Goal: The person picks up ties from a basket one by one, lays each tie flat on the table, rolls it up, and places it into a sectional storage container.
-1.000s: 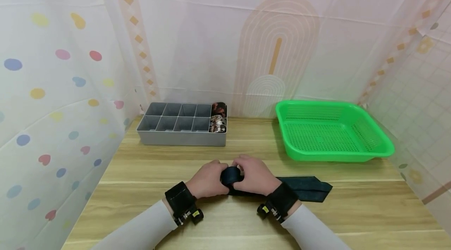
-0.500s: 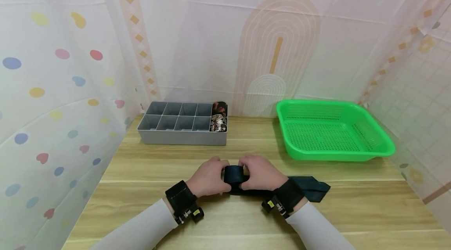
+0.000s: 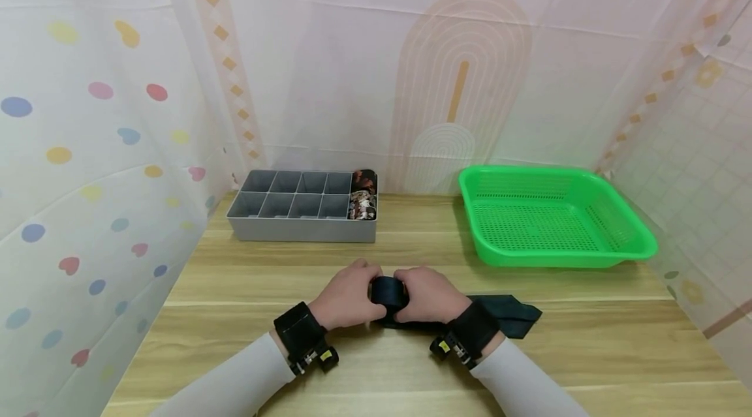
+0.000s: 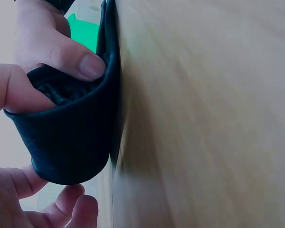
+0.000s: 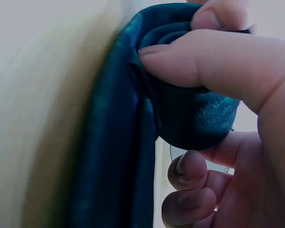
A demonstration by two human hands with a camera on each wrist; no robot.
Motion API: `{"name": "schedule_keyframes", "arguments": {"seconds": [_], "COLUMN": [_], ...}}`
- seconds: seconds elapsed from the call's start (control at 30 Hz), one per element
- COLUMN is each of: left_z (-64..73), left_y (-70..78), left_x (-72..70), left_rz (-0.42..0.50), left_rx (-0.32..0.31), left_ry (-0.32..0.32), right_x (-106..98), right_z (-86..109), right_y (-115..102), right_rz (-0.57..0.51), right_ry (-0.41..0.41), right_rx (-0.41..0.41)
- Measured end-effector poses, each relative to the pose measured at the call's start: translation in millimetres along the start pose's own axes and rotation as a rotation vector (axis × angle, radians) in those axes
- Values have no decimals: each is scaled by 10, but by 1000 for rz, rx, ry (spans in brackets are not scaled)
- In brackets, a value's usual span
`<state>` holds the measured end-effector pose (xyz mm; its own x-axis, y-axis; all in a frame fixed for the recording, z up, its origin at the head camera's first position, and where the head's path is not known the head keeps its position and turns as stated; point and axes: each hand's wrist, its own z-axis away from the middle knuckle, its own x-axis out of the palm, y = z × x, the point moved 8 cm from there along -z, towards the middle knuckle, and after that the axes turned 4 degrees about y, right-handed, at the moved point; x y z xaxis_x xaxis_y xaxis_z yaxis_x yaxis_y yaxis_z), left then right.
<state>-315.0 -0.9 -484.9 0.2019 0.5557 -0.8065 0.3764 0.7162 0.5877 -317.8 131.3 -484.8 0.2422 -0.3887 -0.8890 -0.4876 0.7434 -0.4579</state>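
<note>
A dark blue-green necktie (image 3: 508,314) lies along the table, its near-left end wound into a thick roll (image 3: 386,292) that stands on its edge. My left hand (image 3: 345,297) grips the roll from the left; in the left wrist view its thumb (image 4: 19,88) presses into the top of the coil (image 4: 66,140). From the right, my right hand (image 3: 431,297) pinches the same roll. In the right wrist view the right thumb (image 5: 180,57) lies across the spiral layers, the other fingers curled beneath. The pointed tail sticks out flat past the right wrist, partly hidden by the hand.
A grey divided box (image 3: 302,230) stands at the back left; its right-hand column holds rolled patterned cloths (image 3: 363,205). At the back right is a green perforated basket (image 3: 546,259). Patterned curtains (image 3: 329,77) hang behind and beside the wooden table (image 3: 399,378).
The tie's pointed tail has drawn a little to the left. My right hand shifted slightly right, then came back against the roll; the left hand has hardly moved.
</note>
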Motion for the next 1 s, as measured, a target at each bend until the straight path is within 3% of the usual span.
{"name": "schedule_keyframes", "arguments": {"seconds": [0.3,0.53,0.7,1.0], "left_z": [11,-6,3,7], "left_y": [48,21,25,34], "left_x": [1,79,84,78], "left_rz": [27,-27,-53,-73], "left_rx": [51,67,79,89], "left_ry": [-16,-103,-94,-61], "right_x": [46,34,-23,-156], "right_z": [-16,-16,4,25], "right_y": [-8,-2,-57,-198], "right_rz": [-26,-9,-32,-1], "right_ry": [6,12,-3,135], "right_rx": [6,-24,-51,-90]}}
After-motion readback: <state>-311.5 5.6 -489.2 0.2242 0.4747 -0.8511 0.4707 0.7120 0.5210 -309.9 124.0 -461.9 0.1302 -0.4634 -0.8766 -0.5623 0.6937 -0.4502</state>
